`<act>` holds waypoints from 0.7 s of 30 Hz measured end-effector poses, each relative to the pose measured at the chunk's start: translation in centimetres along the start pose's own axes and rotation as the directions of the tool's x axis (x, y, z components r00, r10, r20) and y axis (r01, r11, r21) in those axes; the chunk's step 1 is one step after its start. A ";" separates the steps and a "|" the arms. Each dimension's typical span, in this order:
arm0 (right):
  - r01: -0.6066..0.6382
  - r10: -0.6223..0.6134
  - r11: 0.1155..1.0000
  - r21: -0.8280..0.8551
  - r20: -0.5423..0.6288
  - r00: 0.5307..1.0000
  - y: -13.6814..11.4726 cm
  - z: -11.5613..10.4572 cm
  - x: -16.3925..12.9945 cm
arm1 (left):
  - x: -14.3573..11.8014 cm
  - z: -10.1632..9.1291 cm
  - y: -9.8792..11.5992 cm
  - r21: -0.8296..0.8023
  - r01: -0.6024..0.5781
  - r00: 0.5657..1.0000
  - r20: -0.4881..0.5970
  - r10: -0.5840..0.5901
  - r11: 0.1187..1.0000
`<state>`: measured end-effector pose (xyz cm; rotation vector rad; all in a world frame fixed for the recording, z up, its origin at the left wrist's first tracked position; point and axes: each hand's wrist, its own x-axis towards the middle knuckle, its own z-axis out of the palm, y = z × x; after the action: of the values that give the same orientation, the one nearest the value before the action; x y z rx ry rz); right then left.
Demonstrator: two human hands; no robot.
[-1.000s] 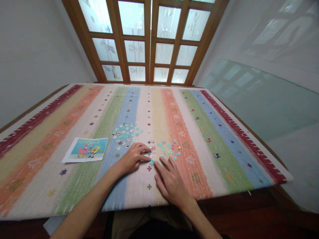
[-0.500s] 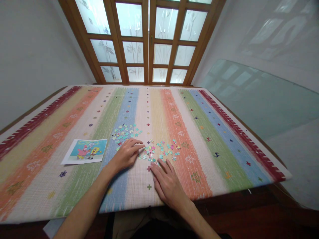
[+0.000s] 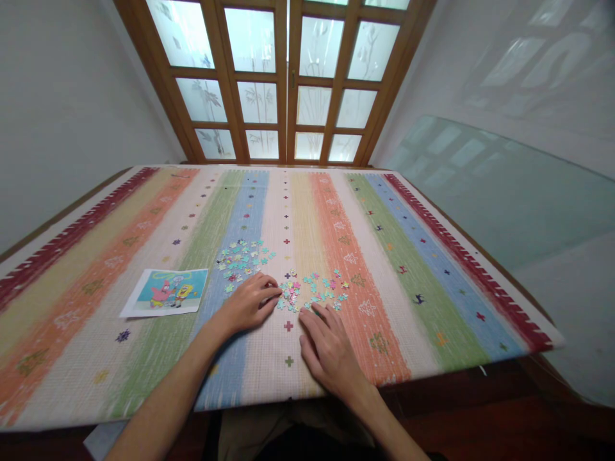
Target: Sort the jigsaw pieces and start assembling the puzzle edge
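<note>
My left hand (image 3: pixel 247 305) and right hand (image 3: pixel 328 349) rest flat, gripping nothing, beside the loose puzzle pieces (image 3: pixel 307 292); none appear joined.

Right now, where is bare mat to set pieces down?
Bare mat: right of the piece cluster toward the red border, and far half toward the window. Crowded: between left hand, right hand and picture card.

A striped cloth (image 3: pixel 408 269) was spread over the table. On it, a cartoon picture (image 3: pixel 166 292) was laid near its left side. Behind the cloth, a wooden-framed window (image 3: pixel 283 83) was seen; right of it, a glass sheet (image 3: pixel 504 192).
</note>
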<state>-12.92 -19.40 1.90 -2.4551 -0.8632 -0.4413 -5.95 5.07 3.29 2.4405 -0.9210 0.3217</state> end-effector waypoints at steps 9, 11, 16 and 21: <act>0.001 -0.004 0.999 0.042 0.072 0.997 0.8 -0.4 0.5 | 0.1 -0.1 0.1 0.001 -0.005 1.000 -0.015 0.005 1.000; -0.025 0.022 0.999 0.044 0.085 0.996 1.1 -0.4 1.0 | 0.1 -0.1 0.1 -0.007 -0.009 1.000 -0.018 0.009 1.000; -0.061 0.056 0.997 0.038 0.116 0.992 1.8 -0.1 2.8 | 0.1 -0.2 0.4 -0.015 -0.008 1.000 -0.013 0.008 1.000; -0.039 0.035 0.999 0.028 0.119 0.992 2.1 0.5 4.0 | 0.1 -0.3 0.5 -0.010 0.001 1.000 -0.005 -0.001 1.000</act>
<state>-8.53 -18.61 2.60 -2.4855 -0.8640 -0.2692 -6.22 4.79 3.78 2.4304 -0.9169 0.3216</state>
